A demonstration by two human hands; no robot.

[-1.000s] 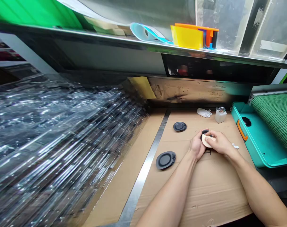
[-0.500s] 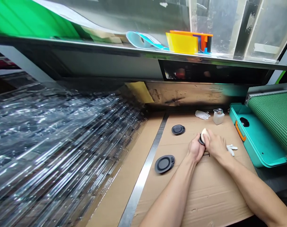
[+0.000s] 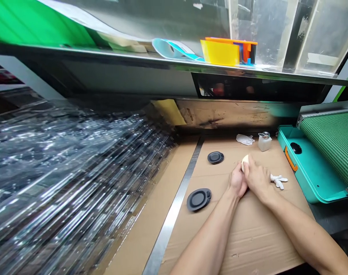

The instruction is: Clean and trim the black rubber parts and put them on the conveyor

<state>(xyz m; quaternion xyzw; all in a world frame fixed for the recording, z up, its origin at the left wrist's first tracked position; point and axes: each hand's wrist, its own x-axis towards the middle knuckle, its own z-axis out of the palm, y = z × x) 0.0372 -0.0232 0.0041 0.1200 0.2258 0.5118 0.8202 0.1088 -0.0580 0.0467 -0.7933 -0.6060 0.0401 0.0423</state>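
Left hand [image 3: 237,180] and right hand [image 3: 258,177] clenched together around a cream foam pad [image 3: 245,162] (anything beneath it is hidden) — work in progress at the hands, while two stacks of black round discs [image 3: 215,157] [image 3: 198,199] lie apart on the cardboard sheet [image 3: 248,236], not yet handled

A smooth, cream-coloured pad [image 3: 245,163] is held upright between the left hand [image 3: 237,181] and the right hand [image 3: 258,179], with only its rounded upper edge showing above the fingers. Left of the hands, two black round discs lie flat on the cardboard-covered tabletop [image 3: 265,236]: the far disc [image 3: 215,157] toward the back edge, the near disc [image 3: 198,199] closer to the front, each with a ridged rim.
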